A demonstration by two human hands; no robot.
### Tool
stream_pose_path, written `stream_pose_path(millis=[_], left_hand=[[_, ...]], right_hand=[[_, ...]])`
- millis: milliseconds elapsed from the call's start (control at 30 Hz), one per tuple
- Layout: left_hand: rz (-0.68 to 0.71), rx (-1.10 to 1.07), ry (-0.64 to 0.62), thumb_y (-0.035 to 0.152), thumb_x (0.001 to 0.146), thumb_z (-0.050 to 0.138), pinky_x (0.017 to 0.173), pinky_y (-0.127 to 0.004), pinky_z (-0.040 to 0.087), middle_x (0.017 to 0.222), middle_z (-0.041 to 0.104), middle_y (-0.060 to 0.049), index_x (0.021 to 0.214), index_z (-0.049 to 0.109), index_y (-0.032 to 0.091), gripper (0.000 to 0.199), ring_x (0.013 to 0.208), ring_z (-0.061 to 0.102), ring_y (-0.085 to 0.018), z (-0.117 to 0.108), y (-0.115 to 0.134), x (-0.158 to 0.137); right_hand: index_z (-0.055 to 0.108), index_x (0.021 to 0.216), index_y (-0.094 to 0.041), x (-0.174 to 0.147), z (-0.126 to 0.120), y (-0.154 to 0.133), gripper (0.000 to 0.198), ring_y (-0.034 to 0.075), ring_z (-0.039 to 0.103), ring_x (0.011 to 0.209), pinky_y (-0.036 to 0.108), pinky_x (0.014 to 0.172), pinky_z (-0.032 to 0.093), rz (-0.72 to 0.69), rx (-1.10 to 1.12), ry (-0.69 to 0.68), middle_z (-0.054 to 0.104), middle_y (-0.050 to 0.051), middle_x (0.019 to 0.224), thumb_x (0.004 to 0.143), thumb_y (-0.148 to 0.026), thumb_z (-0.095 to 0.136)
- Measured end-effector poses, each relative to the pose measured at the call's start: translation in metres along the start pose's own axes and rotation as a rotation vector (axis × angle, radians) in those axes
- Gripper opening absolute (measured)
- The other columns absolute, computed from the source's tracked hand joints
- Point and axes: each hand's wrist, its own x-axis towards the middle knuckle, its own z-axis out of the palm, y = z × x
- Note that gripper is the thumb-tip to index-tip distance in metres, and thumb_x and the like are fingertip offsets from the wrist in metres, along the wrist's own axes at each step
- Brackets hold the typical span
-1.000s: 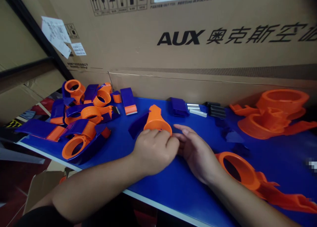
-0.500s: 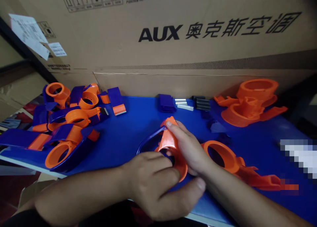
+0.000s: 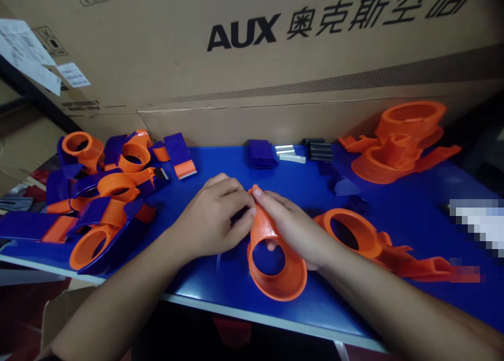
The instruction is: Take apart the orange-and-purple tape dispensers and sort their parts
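An orange tape dispenser (image 3: 264,225) is held over the front of the table, its round ring toward me and its narrow end pointing away. My right hand (image 3: 293,227) is closed around its right side, the thumb lying along the top of the narrow end. My left hand (image 3: 218,214) is curled at the left of that end, fingertips and thumb pressed against it. The blue-purple plate seen on this dispenser earlier is mostly or wholly hidden behind the left hand. Another orange dispenser body (image 3: 354,235) lies just right of my right hand.
Orange and purple tape dispensers (image 3: 118,187) are piled at the left. Purple plates (image 3: 261,153), metal strips (image 3: 290,153) and black pieces (image 3: 319,151) lie along the back. Orange bodies (image 3: 397,169) are stacked back right. A large cardboard box (image 3: 157,61) stands behind the blue table (image 3: 212,292).
My left hand has moved from the dispenser's ring up to its narrow end, uncovering the ring. My right hand keeps its hold. The purple plate has gone from sight. The view has shifted slightly.
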Motion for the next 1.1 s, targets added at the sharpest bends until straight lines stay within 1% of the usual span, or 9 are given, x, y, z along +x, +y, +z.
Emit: stream_pose_path(millis=[100,233,367,600,833,1000,1100], left_hand=[[0.04,0.028,-0.048,0.022,0.095,0.054,0.083,-0.035,0.048,0.087,0.066,-0.005,0.09,0.063,0.018,0.011,0.083,0.057,-0.018,-0.001,0.0,0.001],[0.122,0.07,-0.117,0.021,0.098,0.047,0.08,-0.035,0.047,0.08,0.062,-0.004,0.085,0.059,0.017,0.018,0.077,0.054,-0.017,0.0,0.0,0.003],[0.133,0.13,-0.162,0.018,0.097,0.046,0.081,-0.034,0.048,0.078,0.061,-0.004,0.084,0.057,0.017,0.018,0.076,0.052,-0.017,0.002,0.001,0.004],[0.055,0.246,-0.223,0.019,0.096,0.044,0.083,-0.038,0.051,0.082,0.06,-0.007,0.086,0.056,0.017,0.016,0.08,0.055,-0.021,0.003,0.005,0.003],[-0.024,0.262,-0.261,0.019,0.096,0.042,0.08,-0.039,0.052,0.083,0.061,-0.007,0.087,0.053,0.018,0.014,0.08,0.057,-0.022,0.003,0.009,0.004],[-0.102,0.264,-0.258,0.018,0.094,0.044,0.078,-0.038,0.052,0.085,0.063,-0.007,0.089,0.051,0.018,0.008,0.084,0.061,-0.024,0.005,0.012,0.004],[-0.149,0.273,-0.264,0.019,0.094,0.045,0.075,-0.038,0.052,0.085,0.064,-0.008,0.09,0.049,0.019,0.006,0.083,0.063,-0.024,0.006,0.015,0.003]], right_hand=[[0.065,0.095,-0.022,0.0,-0.001,0.001,0.043,0.015,0.059,0.063,0.021,0.039,0.043,0.014,-0.019,-0.001,0.061,0.001,0.075,0.088,-0.064,0.064],[0.067,0.098,-0.022,0.001,0.0,0.002,0.042,0.018,0.062,0.065,0.023,0.039,0.047,0.039,-0.048,-0.005,0.066,0.004,0.078,0.089,-0.063,0.062],[0.068,0.097,-0.022,0.002,0.001,0.003,0.037,0.019,0.061,0.064,0.024,0.038,0.049,0.049,-0.078,-0.019,0.065,0.004,0.073,0.088,-0.058,0.064],[0.069,0.094,-0.022,0.003,0.003,0.002,0.03,0.018,0.06,0.063,0.022,0.036,0.048,0.061,-0.105,-0.015,0.063,0.004,0.072,0.087,-0.051,0.065],[0.069,0.099,-0.023,0.004,0.003,0.002,0.035,0.018,0.061,0.06,0.023,0.036,0.046,0.085,-0.093,-0.023,0.064,0.004,0.07,0.09,-0.055,0.059],[0.071,0.098,-0.024,0.002,0.005,0.003,0.033,0.019,0.061,0.06,0.024,0.036,0.046,0.071,-0.084,0.013,0.067,0.005,0.07,0.089,-0.054,0.062],[0.07,0.099,-0.024,0.001,0.007,0.004,0.035,0.02,0.062,0.062,0.024,0.036,0.047,0.069,-0.083,0.023,0.067,0.005,0.071,0.09,-0.056,0.06]])
